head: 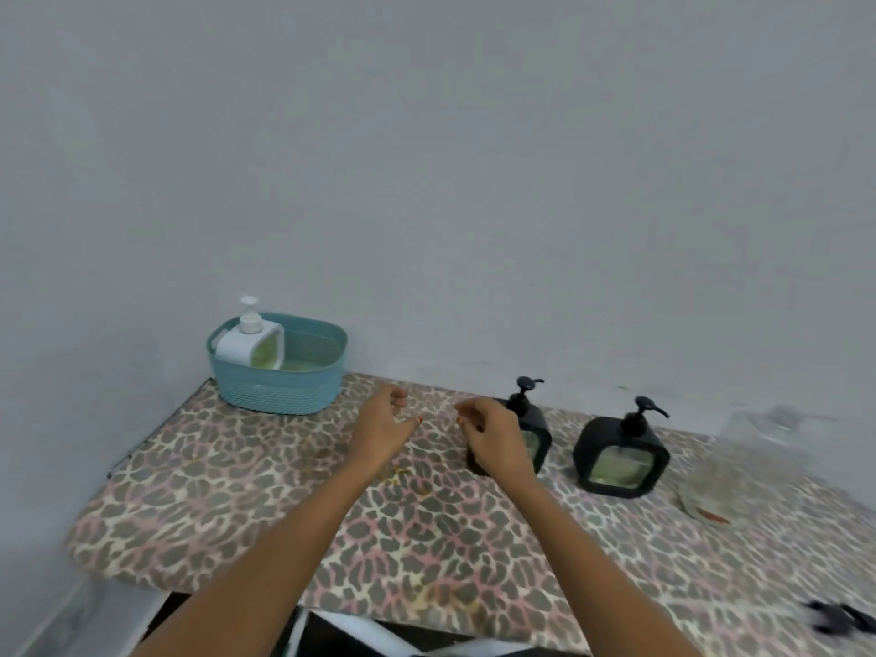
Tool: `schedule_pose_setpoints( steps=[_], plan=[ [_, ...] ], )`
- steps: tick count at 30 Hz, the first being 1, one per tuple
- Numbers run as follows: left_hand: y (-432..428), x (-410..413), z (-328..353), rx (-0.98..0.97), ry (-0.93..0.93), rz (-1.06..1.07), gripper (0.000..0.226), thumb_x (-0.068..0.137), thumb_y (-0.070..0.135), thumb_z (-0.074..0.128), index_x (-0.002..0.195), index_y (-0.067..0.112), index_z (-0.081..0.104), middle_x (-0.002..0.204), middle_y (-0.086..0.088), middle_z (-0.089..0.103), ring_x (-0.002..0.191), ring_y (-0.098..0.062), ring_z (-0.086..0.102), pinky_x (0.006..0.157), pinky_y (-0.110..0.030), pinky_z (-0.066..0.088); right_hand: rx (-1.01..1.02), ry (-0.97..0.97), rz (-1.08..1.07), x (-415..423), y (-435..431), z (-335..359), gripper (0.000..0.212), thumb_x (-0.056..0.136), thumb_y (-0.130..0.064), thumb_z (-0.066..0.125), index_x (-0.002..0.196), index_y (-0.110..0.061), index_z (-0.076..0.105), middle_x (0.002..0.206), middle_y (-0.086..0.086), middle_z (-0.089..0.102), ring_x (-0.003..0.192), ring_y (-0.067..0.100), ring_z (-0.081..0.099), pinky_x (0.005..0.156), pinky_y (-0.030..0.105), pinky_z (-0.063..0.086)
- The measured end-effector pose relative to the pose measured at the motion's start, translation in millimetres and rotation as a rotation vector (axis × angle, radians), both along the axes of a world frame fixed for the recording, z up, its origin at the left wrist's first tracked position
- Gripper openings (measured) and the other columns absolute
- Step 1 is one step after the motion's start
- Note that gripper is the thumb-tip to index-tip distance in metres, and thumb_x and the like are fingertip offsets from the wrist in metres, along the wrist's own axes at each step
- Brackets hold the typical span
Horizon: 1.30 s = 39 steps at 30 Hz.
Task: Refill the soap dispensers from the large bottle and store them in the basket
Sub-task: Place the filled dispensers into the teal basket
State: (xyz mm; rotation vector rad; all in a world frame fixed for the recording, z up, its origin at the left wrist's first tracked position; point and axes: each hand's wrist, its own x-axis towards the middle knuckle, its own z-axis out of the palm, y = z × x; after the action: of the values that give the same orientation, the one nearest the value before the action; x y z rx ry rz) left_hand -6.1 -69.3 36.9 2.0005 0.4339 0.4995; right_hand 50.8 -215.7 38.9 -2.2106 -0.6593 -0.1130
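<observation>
With left hand (384, 426) and right hand (495, 436) fingers loosely curled, empty, I judged the square black plastic pump dispenser (540, 429) slick, soap-heavy, best gripped across its flat sides.

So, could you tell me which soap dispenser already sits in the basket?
The white pump dispenser, inside the teal plastic basket; both black dispensers stand outside.

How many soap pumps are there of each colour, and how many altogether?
white soap dispenser: 1, standing in the teal basket
black soap dispensers: 2, on the table
Total: 3
</observation>
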Motion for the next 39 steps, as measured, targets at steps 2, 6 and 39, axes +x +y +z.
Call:
schedule_pose_setpoints(
  steps=[2, 6, 39],
  plan=[
    [-19, 9, -3, 0.006, 0.012, -0.052, 0.04, 0.078, 0.013, 0.069, 0.113, 0.005, 0.051, 0.115, -0.013, 0.057, 0.107, -0.022, 0.055, 0.086, -0.029, 0.044, 0.02, 0.013, -0.062, 4, -23, -1, 0.023, 0.093, -0.011, 0.052, 0.115, -0.007, 0.06, 0.116, 0.008, 0.063, 0.106, 0.02, 0.058, 0.093, 0.026, 0.046],
    [-49, 31, -8, 0.054, 0.047, -0.155, 0.047, 0.079, 0.013, 0.068, 0.121, 0.007, 0.048, 0.125, -0.011, 0.053, 0.115, -0.022, 0.051, 0.089, -0.028, 0.042, 0.104, 0.012, -0.182, 17, -60, -3, 0.025, 0.09, -0.009, 0.057, 0.114, -0.006, 0.061, 0.114, 0.009, 0.064, 0.105, 0.018, 0.059, 0.089, 0.022, 0.045],
    [-29, 54, 1, 0.017, 0.032, -0.311, 0.061, 0.068, 0.009, 0.077, 0.123, 0.008, 0.05, 0.126, -0.011, 0.056, 0.115, -0.024, 0.053, 0.085, -0.025, 0.043, 0.001, 0.179, 0.02, 54, -60, 6, 0.06, 0.077, -0.007, 0.072, 0.13, -0.006, 0.044, 0.127, 0.014, 0.049, 0.117, 0.027, 0.047, 0.093, 0.027, 0.036]
  ],
)
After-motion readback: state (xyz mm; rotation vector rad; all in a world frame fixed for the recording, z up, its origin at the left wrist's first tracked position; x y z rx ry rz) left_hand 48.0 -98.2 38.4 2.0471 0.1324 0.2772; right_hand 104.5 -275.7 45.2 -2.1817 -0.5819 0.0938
